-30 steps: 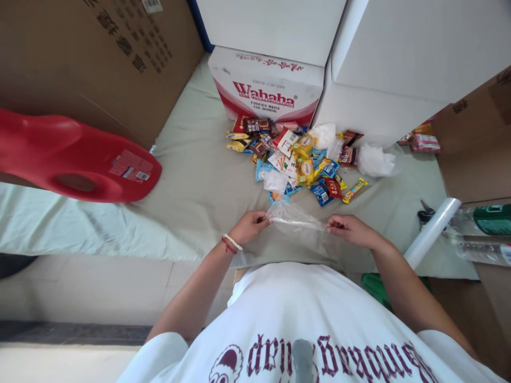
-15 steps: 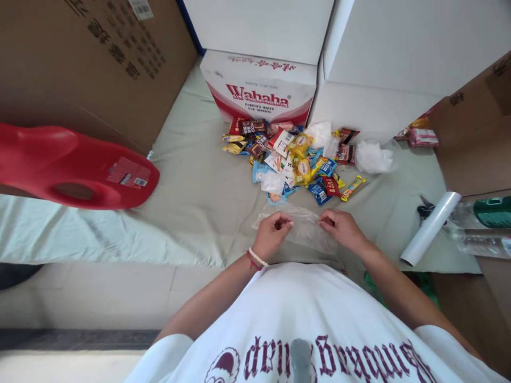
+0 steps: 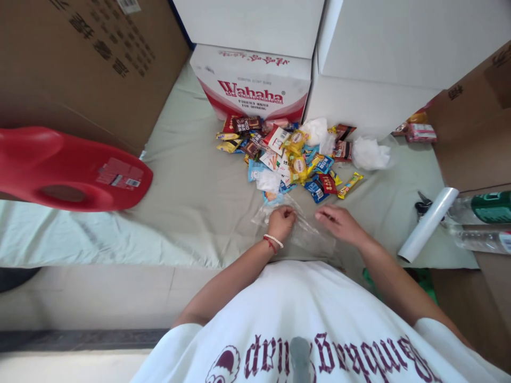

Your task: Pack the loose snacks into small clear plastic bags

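Observation:
A thin clear plastic bag (image 3: 313, 236) lies crumpled at the near side of the covered table. My left hand (image 3: 281, 221), with a white bead bracelet and a red cord at the wrist, is closed in a pinch on the bag's upper part. To the right of it, my right hand (image 3: 339, 221) is beside the bag with its fingers stretched out and nothing visible in them. Just beyond both hands is a pile of wrapped snacks, among them a yellow packet (image 3: 298, 167), a red-and-white packet (image 3: 276, 139) and a yellow bar (image 3: 351, 185).
A red plastic jug (image 3: 91, 197) lies at the left beside a large cardboard box (image 3: 91, 80). Behind the snacks stands a Wahaha water carton (image 3: 255, 85). On the right are a plastic film roll (image 3: 429, 226), black scissors (image 3: 423, 205) and bottles (image 3: 485, 242).
My left hand has moved right with the bag's edge, drawing it together. My right hand has let go of the bag and its fingers have straightened.

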### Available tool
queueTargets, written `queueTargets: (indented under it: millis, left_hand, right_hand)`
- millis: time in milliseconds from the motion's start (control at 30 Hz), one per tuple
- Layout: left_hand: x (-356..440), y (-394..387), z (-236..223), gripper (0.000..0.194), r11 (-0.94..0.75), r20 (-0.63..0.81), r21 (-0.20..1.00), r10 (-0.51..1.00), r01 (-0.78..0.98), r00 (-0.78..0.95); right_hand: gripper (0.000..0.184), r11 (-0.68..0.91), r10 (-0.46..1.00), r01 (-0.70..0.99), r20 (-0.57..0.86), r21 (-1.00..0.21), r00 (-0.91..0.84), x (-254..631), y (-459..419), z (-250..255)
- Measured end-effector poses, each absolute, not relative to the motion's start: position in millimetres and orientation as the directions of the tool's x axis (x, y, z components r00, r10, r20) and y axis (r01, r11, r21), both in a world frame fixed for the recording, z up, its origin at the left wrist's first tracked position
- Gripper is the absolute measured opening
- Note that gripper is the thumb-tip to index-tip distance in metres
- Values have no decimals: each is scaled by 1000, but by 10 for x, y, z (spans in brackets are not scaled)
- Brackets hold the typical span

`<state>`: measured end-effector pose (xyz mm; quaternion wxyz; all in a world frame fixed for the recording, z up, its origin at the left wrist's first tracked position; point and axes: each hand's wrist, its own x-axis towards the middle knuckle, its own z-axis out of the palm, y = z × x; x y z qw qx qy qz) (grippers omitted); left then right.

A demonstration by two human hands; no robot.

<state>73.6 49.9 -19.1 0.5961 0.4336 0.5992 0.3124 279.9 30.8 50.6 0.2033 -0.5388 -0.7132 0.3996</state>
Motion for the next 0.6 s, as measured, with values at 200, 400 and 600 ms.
queueTargets:
  millis: [200, 400, 600]
  left_hand:
    - [720, 444, -226, 14, 434, -432, 901, 898, 3, 82]
    - [683, 419, -177, 34, 439, -448, 875, 894, -204, 5]
    - [675, 420, -85, 50, 424, -451, 827, 893, -370, 15]
  right_hand:
    - [26, -65, 937, 502, -226, -862, -267, 2405, 903, 87]
    - [20, -27, 977, 492, -126, -870, -170, 2236, 823, -28]
    - [30, 340, 936, 708, 149, -619, -320, 2155, 422, 193]
